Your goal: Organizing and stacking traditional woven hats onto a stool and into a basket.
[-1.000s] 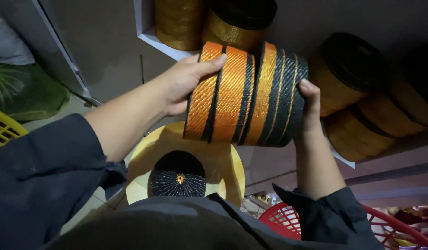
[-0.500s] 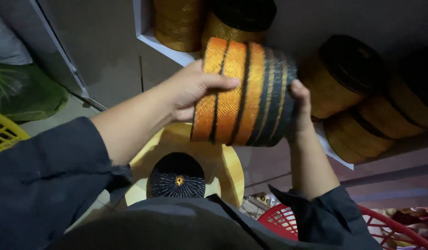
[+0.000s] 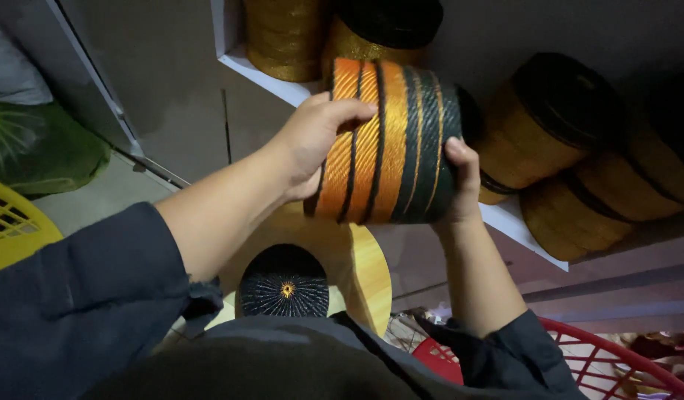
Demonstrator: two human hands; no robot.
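1. The woven orange-and-black basket (image 3: 386,141) has moved up and rightward since a second ago, nearer the white shelf (image 3: 282,85) of similar baskets.
2. The left hand (image 3: 316,141) clasps its orange side, fingers curled over the rim.
3. The right hand (image 3: 460,181) grips the dark side, as before.
4. A black round piece (image 3: 285,283) lies below.

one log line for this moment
left hand: grips woven stack | right hand: supports far side | location: by shelf
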